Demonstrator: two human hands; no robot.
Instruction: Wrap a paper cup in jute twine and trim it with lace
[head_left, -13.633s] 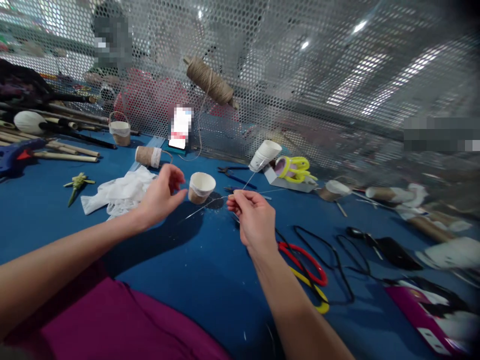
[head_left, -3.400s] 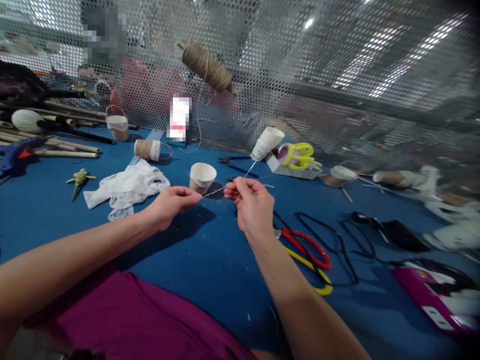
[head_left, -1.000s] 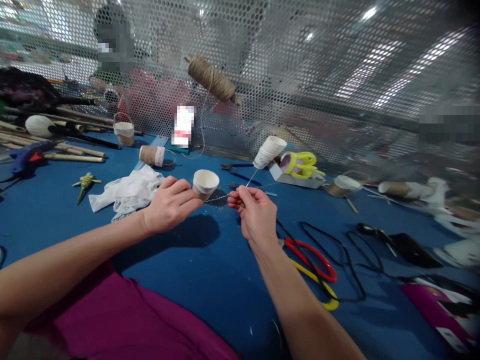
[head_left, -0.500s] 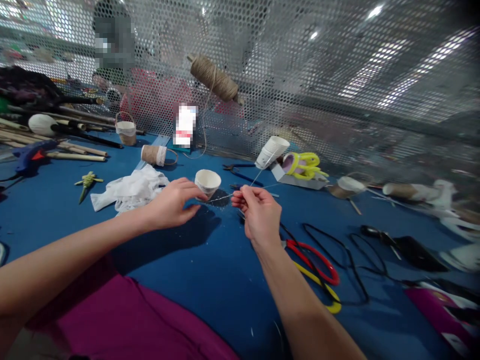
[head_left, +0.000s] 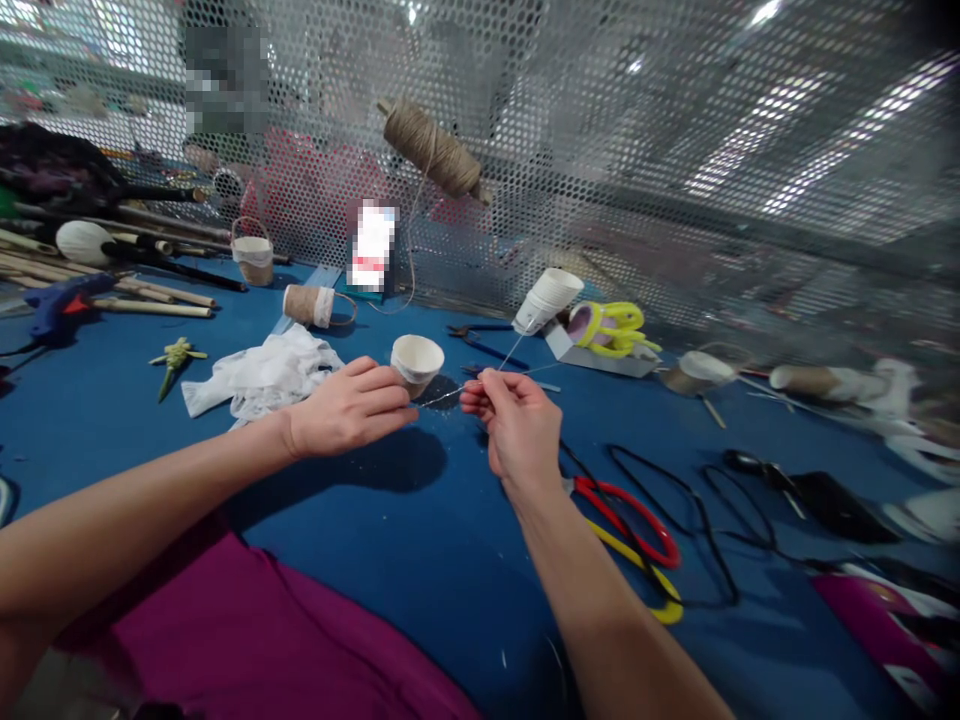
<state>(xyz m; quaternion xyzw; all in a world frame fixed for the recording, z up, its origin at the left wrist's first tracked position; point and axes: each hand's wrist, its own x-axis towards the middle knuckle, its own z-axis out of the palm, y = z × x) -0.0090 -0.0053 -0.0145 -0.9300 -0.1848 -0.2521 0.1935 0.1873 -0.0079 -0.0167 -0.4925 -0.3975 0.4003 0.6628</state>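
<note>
My left hand (head_left: 349, 408) is closed, its fingers pressed together at one end of a thin, twisted pale wire (head_left: 441, 396). The wire runs to my right hand (head_left: 523, 418), whose thumb and fingertips pinch it; beyond them, two fine strands spread up and to the right. Just behind the left fingertips stands a small white-lined paper cup (head_left: 418, 360), upright and partly hidden by the hand. Pliers with dark blue handles (head_left: 484, 345) lie behind my right hand. Beside my left wrist is a crumpled heap of white lace (head_left: 266, 372).
Red-and-yellow-handled scissors (head_left: 626, 520) and a black cord lie by my right forearm. Stacked white cups (head_left: 547, 298) and a tray (head_left: 600, 352) stand behind. Small twine baskets (head_left: 309, 305), a glue gun (head_left: 64, 308) and sticks are at left. A twine spool (head_left: 431, 150) hangs on the mesh.
The fingers of my left hand have come down and closed together at the wire's end. My right hand keeps its pinch in nearly the same place.
</note>
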